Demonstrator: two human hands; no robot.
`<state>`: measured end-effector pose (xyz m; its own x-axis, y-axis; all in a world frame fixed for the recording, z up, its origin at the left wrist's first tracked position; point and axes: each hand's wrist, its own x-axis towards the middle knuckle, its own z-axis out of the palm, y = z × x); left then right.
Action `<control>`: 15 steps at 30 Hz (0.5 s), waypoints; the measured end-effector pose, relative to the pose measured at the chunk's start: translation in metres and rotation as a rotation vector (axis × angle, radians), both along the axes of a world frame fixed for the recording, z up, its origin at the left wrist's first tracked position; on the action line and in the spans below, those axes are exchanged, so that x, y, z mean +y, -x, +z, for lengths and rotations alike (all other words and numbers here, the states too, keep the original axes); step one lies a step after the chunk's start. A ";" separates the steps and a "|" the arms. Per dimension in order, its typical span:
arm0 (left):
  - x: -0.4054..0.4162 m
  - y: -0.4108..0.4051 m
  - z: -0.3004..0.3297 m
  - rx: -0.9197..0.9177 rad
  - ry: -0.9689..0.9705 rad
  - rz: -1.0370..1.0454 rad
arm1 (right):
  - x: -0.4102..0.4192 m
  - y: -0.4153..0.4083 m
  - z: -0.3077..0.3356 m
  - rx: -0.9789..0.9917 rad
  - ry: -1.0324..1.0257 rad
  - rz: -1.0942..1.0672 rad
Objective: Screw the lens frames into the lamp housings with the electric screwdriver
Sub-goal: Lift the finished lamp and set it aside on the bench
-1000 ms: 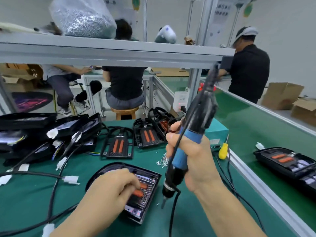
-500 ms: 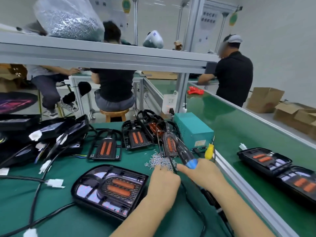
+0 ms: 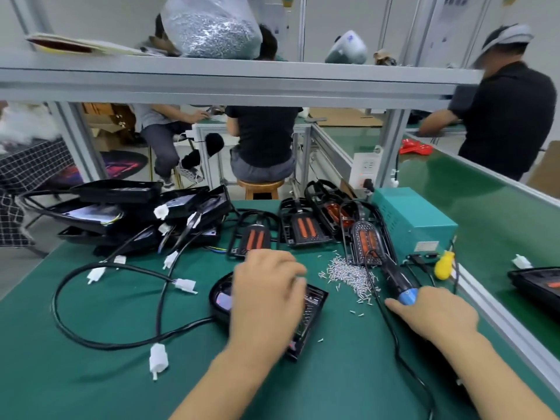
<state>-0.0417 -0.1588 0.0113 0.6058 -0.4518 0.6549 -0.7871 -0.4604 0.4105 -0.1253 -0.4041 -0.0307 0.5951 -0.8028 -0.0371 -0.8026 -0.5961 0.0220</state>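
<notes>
Lamp housing (image 3: 222, 301), black, on green bench mat (image 3: 75, 374) under the left hand (image 3: 266, 295), fingers spread flat over it; right of the housing, screw pile (image 3: 348, 275) and electric screwdriver (image 3: 400, 283) lying under the right hand (image 3: 439, 316), grip unclear; behind it, loose lens frames (image 3: 254, 239), factory room.

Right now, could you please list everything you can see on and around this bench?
lamp housing: one, black, bench centre, under left hand
lens frames: about four, black with orange strips, rear of bench
screws: loose pile, silver, right of housing
electric screwdriver: one, black and blue, lying right of screws
power box: one, teal, rear right
housings with cables: a stack, black, rear left
bag: one, clear, on shelf
people: three, beyond bench
left hand: resting on housing
right hand: on screwdriver's blue grip
</notes>
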 end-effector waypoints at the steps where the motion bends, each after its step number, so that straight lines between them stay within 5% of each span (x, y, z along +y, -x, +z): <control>1: 0.017 -0.006 0.000 0.088 0.077 0.060 | 0.000 -0.001 0.001 0.021 -0.009 0.000; 5: 0.077 -0.015 -0.014 0.420 0.258 0.268 | 0.008 -0.007 0.024 0.106 0.075 0.015; 8: 0.097 -0.013 -0.024 0.673 0.289 0.349 | 0.028 -0.029 0.050 -0.068 0.250 0.223; 10: 0.097 -0.009 -0.027 0.754 0.187 0.342 | 0.050 -0.051 0.062 -0.186 -0.025 0.464; 12: 0.094 -0.008 -0.027 0.754 0.115 0.355 | 0.079 -0.072 0.066 -0.070 -0.396 0.613; 15: 0.110 -0.024 -0.019 0.485 0.011 0.559 | 0.102 -0.091 0.059 0.173 -0.569 0.679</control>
<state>-0.0177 -0.0484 -0.0081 0.9662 0.0143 0.2575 -0.1648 -0.7336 0.6593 -0.0345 -0.3022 0.0279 0.8836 -0.1134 -0.4544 -0.2867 -0.8981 -0.3335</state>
